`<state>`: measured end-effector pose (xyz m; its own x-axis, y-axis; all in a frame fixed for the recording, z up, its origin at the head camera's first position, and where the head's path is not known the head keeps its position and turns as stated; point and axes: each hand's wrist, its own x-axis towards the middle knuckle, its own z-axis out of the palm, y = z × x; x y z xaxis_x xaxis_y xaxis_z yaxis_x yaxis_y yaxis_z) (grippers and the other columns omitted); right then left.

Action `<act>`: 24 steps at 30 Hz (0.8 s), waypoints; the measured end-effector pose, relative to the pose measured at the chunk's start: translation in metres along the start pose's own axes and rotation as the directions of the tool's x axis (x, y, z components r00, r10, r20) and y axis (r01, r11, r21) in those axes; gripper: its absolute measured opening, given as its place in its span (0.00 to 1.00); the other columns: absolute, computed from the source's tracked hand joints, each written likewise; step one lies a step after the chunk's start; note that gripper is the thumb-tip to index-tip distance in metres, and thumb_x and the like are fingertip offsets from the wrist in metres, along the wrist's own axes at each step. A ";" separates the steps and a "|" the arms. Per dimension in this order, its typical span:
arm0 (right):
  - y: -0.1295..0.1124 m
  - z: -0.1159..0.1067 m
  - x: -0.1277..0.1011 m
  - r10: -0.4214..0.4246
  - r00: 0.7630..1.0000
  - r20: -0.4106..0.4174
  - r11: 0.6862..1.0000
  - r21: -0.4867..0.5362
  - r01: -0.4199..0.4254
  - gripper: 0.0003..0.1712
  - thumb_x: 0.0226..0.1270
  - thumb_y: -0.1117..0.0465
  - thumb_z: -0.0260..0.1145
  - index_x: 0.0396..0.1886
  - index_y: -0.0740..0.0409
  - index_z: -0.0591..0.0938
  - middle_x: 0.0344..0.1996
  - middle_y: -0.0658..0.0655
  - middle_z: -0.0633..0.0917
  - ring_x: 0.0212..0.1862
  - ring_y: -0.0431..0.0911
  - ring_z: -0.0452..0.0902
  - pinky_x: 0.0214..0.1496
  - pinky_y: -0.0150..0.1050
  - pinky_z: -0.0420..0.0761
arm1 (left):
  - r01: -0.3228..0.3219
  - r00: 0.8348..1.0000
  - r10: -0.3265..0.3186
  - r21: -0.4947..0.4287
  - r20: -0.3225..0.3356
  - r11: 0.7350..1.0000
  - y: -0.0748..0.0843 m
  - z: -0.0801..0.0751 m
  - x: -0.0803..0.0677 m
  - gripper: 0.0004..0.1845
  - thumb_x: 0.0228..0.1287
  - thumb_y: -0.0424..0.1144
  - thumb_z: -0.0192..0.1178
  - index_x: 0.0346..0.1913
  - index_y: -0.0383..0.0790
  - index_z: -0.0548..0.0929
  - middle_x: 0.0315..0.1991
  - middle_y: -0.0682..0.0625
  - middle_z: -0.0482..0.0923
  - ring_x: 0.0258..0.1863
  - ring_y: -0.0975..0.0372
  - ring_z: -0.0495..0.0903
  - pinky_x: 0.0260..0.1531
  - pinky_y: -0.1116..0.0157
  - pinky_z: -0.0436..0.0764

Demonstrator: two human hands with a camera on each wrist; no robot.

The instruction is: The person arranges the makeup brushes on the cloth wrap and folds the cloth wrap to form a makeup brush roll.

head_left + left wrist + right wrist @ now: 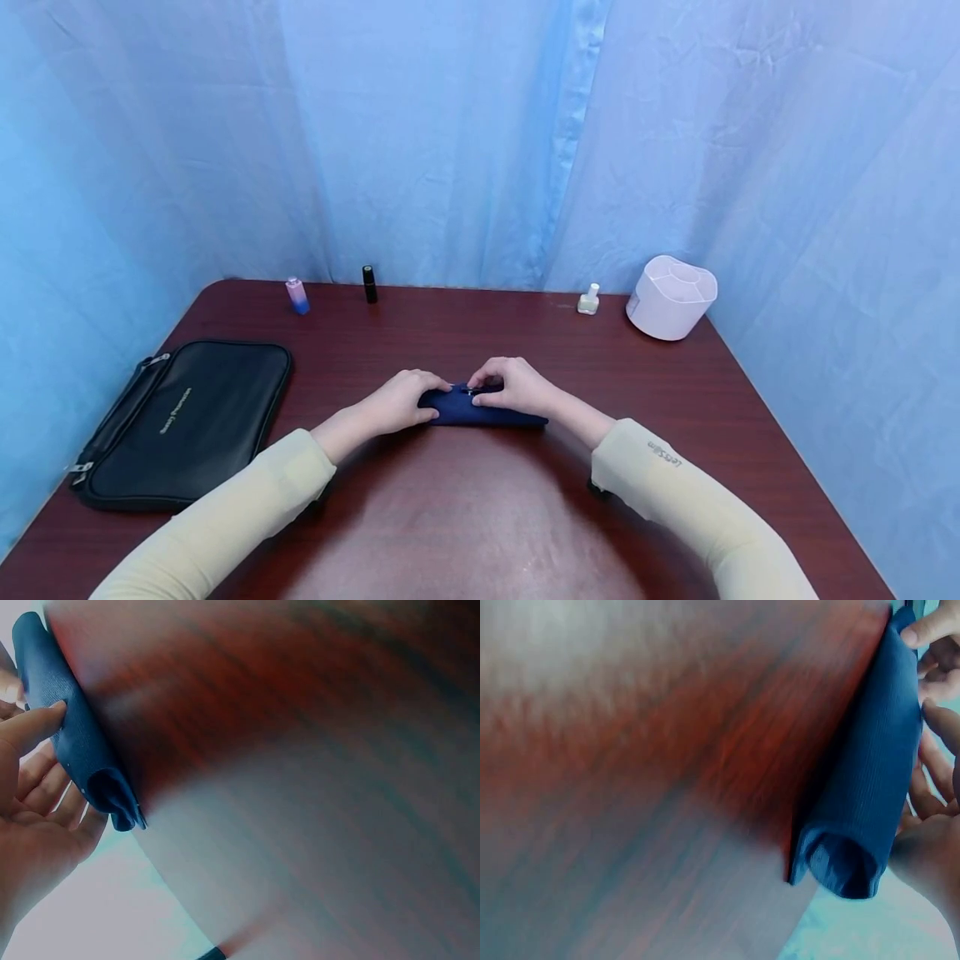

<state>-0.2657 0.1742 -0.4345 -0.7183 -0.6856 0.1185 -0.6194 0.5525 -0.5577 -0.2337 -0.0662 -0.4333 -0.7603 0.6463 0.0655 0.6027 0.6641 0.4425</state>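
A dark blue fabric pouch lies near the middle of the table, rolled into a tube with open ends in both wrist views. My left hand grips its left part, thumb on the near side and fingers behind. Further right, my right hand pinches the pouch at its upper edge, beside a small shiny metal piece. In the left wrist view the left thumb presses on the blue fabric. From the right wrist, the tube's hollow end faces the camera, and the fingers lie along its far side.
A black zippered case with a handle lies at the left. Along the back edge stand a pink-and-blue bottle, a black tube, a nail polish bottle and a white divided holder. Blue curtains surround the brown table.
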 end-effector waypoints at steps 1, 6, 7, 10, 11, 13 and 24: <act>-0.002 0.001 0.000 0.010 1.000 -0.009 1.000 -0.006 -0.010 0.11 0.56 0.55 0.72 0.40 0.51 0.85 0.37 0.46 0.84 0.43 0.39 0.79 0.48 0.37 0.79 | -0.007 1.000 0.007 0.003 -0.011 1.000 0.000 0.001 0.000 0.21 0.57 0.35 0.66 0.55 0.35 0.80 0.53 0.43 0.79 0.54 0.53 0.77 0.55 0.55 0.74; -0.009 0.009 0.000 0.061 0.996 -0.066 0.998 -0.008 -0.061 0.13 0.52 0.57 0.74 0.38 0.53 0.85 0.34 0.47 0.83 0.41 0.40 0.78 0.49 0.37 0.79 | 0.004 1.000 -0.005 -0.044 -0.022 0.999 -0.003 0.001 0.000 0.22 0.56 0.35 0.67 0.55 0.35 0.79 0.51 0.45 0.80 0.53 0.55 0.78 0.55 0.57 0.75; -0.009 0.011 0.000 0.068 0.995 -0.074 0.998 -0.002 -0.068 0.12 0.52 0.57 0.74 0.37 0.53 0.85 0.34 0.47 0.83 0.40 0.40 0.78 0.49 0.37 0.79 | 0.009 1.000 -0.010 -0.051 -0.022 0.999 -0.004 0.000 -0.001 0.22 0.56 0.35 0.67 0.55 0.36 0.79 0.52 0.45 0.80 0.53 0.55 0.78 0.55 0.57 0.75; -0.009 0.013 0.000 0.070 0.993 -0.097 0.998 0.010 -0.069 0.11 0.52 0.58 0.74 0.36 0.53 0.85 0.33 0.47 0.84 0.39 0.39 0.78 0.48 0.36 0.79 | 0.032 0.999 -0.034 -0.081 -0.022 0.996 -0.007 -0.002 -0.003 0.23 0.56 0.38 0.68 0.56 0.37 0.78 0.52 0.46 0.79 0.53 0.56 0.77 0.55 0.57 0.74; -0.009 0.014 -0.001 0.068 0.992 -0.104 0.998 0.014 -0.067 0.11 0.52 0.59 0.74 0.36 0.53 0.85 0.32 0.47 0.84 0.39 0.38 0.78 0.48 0.36 0.79 | 0.035 0.999 -0.038 -0.085 -0.028 0.996 -0.008 -0.003 -0.004 0.24 0.55 0.38 0.68 0.56 0.36 0.78 0.51 0.46 0.79 0.53 0.56 0.77 0.55 0.57 0.75; -0.009 0.015 -0.002 0.062 0.991 -0.119 0.998 0.018 -0.060 0.10 0.52 0.59 0.74 0.36 0.53 0.86 0.32 0.46 0.84 0.38 0.38 0.78 0.47 0.36 0.79 | 0.039 0.998 -0.043 -0.091 -0.039 0.995 -0.009 -0.003 -0.005 0.24 0.54 0.38 0.69 0.55 0.36 0.78 0.51 0.45 0.79 0.52 0.56 0.77 0.54 0.57 0.75; -0.010 0.018 -0.004 -0.022 0.985 -0.174 0.999 -0.041 0.015 0.08 0.55 0.60 0.72 0.36 0.51 0.87 0.33 0.46 0.86 0.40 0.38 0.79 0.43 0.32 0.78 | 0.043 0.998 -0.047 -0.112 -0.040 0.993 -0.012 -0.002 -0.003 0.24 0.54 0.38 0.69 0.54 0.35 0.78 0.50 0.45 0.79 0.50 0.56 0.78 0.52 0.58 0.76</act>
<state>-0.2507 0.1631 -0.4440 -0.7485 -0.6049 0.2717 -0.6427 0.5610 -0.5218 -0.2391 -0.0773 -0.4372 -0.7971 0.5985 0.0802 0.5387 0.6447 0.5424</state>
